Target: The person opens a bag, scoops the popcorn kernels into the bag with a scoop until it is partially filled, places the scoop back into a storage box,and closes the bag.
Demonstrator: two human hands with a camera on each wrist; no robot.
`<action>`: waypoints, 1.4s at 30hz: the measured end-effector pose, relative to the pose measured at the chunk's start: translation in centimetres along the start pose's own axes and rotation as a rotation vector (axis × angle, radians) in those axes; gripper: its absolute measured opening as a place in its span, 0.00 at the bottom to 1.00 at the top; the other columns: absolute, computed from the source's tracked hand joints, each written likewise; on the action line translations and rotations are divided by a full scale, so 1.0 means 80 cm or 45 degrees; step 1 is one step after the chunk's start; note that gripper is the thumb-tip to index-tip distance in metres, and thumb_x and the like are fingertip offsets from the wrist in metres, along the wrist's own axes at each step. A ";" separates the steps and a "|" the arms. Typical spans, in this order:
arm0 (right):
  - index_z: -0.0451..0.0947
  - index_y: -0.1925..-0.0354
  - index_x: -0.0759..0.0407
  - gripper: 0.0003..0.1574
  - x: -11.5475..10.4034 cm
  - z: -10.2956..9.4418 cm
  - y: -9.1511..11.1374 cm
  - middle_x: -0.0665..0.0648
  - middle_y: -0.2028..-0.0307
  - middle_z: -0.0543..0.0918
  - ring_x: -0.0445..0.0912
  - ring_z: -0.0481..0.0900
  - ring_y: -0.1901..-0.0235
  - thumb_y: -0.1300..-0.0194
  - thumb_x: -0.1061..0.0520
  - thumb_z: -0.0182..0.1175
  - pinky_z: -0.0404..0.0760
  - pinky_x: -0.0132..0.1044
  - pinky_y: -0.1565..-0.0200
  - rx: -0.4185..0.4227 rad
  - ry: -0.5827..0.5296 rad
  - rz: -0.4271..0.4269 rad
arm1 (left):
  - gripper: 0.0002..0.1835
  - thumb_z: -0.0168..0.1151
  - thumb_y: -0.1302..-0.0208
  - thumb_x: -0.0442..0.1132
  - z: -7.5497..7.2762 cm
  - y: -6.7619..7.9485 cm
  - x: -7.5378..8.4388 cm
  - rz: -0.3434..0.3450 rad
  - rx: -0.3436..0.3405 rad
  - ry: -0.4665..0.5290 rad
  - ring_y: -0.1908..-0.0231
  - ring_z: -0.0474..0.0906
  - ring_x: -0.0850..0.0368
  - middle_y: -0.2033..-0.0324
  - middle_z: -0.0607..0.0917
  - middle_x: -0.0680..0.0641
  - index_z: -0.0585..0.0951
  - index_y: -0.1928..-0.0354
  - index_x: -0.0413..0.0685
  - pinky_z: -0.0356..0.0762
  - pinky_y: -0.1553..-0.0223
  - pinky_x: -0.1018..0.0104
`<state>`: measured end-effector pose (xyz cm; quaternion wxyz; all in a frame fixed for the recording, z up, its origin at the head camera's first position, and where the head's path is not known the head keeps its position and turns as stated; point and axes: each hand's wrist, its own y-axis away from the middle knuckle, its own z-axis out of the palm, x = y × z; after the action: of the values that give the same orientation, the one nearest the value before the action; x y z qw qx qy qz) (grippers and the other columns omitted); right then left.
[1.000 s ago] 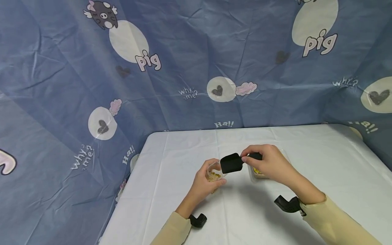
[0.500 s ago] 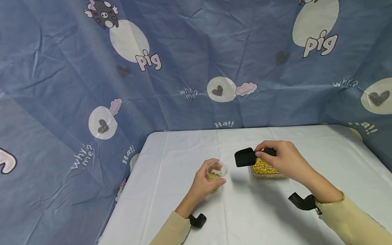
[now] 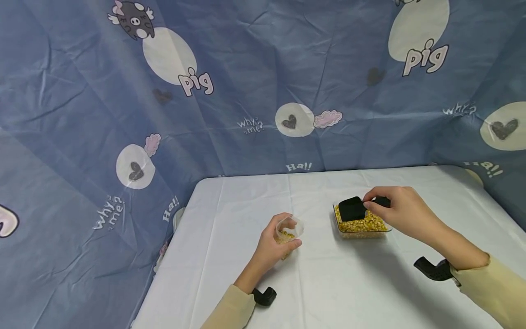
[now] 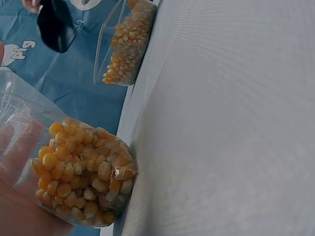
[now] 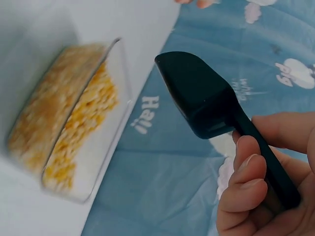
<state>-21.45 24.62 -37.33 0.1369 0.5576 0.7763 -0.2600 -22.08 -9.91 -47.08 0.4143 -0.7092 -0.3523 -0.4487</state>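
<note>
My left hand [image 3: 273,244] grips a clear plastic cup [image 3: 297,232] from its left side, low over the table. Yellow corn kernels [image 4: 86,172] fill the lower part of that cup in the left wrist view. With thumb and fingers my right hand [image 3: 404,214] pinches the handle of a black scoop [image 3: 352,210]. The scoop hovers above a clear rectangular box [image 3: 363,236] of corn kernels [image 3: 363,225], apart from them in the right wrist view. No kernels show on the scoop there. The corn in the box slopes up toward one side.
A white cloth covers the table [image 3: 238,205], whose far edge meets a blue printed curtain [image 3: 230,151]. Black wrist cameras [image 3: 265,297] sit on both forearms. A gap of bare cloth lies between cup and box.
My right hand has carried the scoop rightward, from beside the cup's rim to above the box. This uncovers the box of corn. My left hand and the cup have stayed nearly still.
</note>
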 end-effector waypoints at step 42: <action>0.75 0.75 0.52 0.15 0.044 0.002 0.003 0.43 0.79 0.69 0.38 0.63 0.81 0.41 0.69 0.66 0.65 0.35 0.76 -0.170 0.451 -0.295 | 0.36 0.72 0.37 0.35 -0.001 -0.002 -0.008 -0.004 -0.019 0.051 0.38 0.72 0.41 0.42 0.78 0.32 0.66 0.31 0.38 0.62 0.37 0.37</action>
<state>-22.46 27.42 -39.29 0.0042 0.4915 0.8626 -0.1199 -22.52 -10.00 -47.64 0.4151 -0.7026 -0.3419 -0.4660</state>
